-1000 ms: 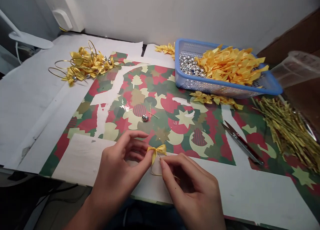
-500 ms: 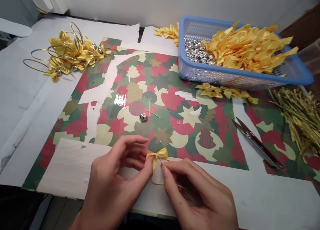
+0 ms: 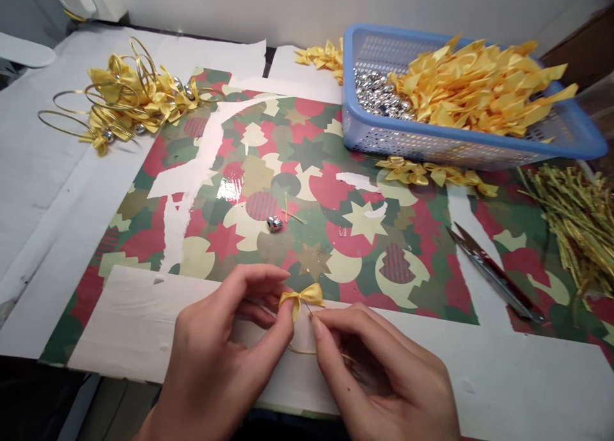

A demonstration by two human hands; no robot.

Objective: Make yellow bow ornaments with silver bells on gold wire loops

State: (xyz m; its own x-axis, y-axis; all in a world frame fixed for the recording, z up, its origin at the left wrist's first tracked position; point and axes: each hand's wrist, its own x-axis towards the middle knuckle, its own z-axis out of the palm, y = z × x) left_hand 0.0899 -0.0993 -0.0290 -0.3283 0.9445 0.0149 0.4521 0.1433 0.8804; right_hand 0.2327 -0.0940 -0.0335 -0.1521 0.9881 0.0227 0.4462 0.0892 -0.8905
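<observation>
My left hand [image 3: 225, 351] pinches a small yellow ribbon bow [image 3: 302, 297] between thumb and fingers, just above the table's near edge. My right hand [image 3: 378, 371] is closed beside it, its fingertips pinching a thin gold wire [image 3: 300, 350] that loops under the bow. A single silver bell [image 3: 274, 224] lies on the patterned wrapping paper [image 3: 336, 236] a little beyond my hands.
A blue basket [image 3: 432, 144] at the back right holds yellow bows and silver bells. More bows [image 3: 432, 174] lie in front of it. Gold wire ties [image 3: 575, 224] are piled at right, snips [image 3: 494, 273] beside them. Finished bows with wire loops [image 3: 125, 96] lie back left.
The view has dipped and shifted slightly. Both hands stay on the bow and wire, the left fingers curling in a little closer.
</observation>
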